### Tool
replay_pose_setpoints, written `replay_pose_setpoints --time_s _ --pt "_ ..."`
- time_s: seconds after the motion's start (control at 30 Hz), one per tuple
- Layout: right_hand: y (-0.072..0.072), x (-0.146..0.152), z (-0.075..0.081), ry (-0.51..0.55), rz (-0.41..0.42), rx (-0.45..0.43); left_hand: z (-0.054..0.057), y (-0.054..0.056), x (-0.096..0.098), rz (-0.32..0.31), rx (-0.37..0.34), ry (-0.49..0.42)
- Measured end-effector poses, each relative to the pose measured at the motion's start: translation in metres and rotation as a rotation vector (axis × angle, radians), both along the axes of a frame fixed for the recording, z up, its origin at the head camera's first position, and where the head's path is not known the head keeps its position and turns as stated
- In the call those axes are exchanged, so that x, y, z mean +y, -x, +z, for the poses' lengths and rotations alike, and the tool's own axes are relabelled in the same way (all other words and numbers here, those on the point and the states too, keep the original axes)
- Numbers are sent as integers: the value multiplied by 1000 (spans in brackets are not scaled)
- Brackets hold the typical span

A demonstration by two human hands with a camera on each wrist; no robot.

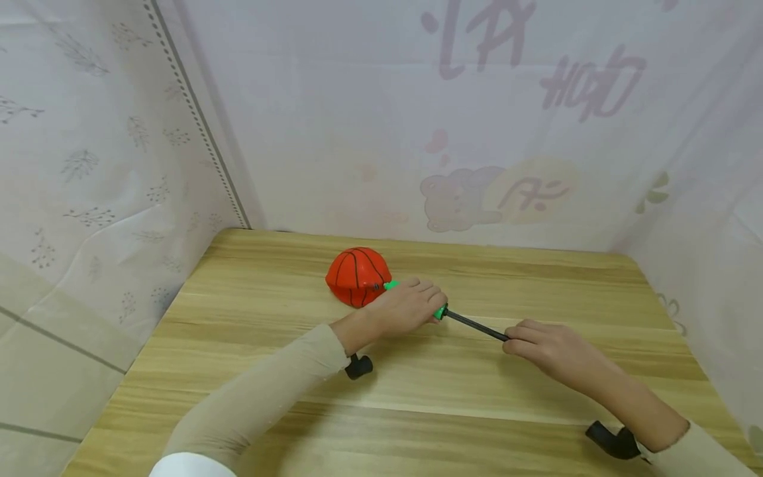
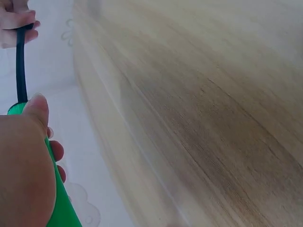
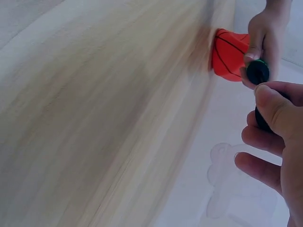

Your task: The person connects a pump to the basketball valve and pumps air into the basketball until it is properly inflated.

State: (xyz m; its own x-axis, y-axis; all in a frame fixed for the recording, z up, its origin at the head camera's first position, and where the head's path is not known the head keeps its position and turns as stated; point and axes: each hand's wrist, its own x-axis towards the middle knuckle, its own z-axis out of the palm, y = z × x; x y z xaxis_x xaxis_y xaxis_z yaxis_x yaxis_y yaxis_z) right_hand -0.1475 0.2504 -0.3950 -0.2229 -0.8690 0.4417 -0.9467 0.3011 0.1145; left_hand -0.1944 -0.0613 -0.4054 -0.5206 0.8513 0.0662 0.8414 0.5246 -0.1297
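Note:
A half-deflated red-orange basketball (image 1: pixel 357 271) with black seams sits toward the back of the table, its side caved in. My left hand (image 1: pixel 408 308) wraps around the green barrel of a ball pump (image 2: pixel 64 208), whose tip end meets the ball's right side. From the barrel a long black rod (image 1: pixel 475 324) extends toward the right. At its far end my right hand (image 1: pixel 551 351) holds the black handle (image 3: pixel 263 122) between thumb and fingers, the lower fingers spread apart. Most of the barrel is hidden under my left hand.
The wood-grain table (image 1: pixel 465 411) spreads out beneath both arms. Pale printed cloth (image 1: pixel 334 119) hangs behind it and along both sides. Black camera pieces (image 1: pixel 359 366) are worn at the wrists.

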Motion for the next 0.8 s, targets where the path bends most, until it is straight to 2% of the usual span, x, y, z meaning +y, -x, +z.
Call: replay_pose_setpoints --time_s 0.17,0.37,0.5,0.67,0.8 --pt "10 -14 -2 -36 -20 -25 0 1 3 10 11 -3" --pt "27 -40 -9 -60 0 -82 -1 1 5 14 37 0" --pt "34 -56 -11 -53 4 -114 -2 1 8 20 21 14" --pt "35 -64 -11 -17 23 -83 -2 0 5 22 12 20" --pt "29 -53 -11 -9 35 -66 -1 0 2 14 31 4"
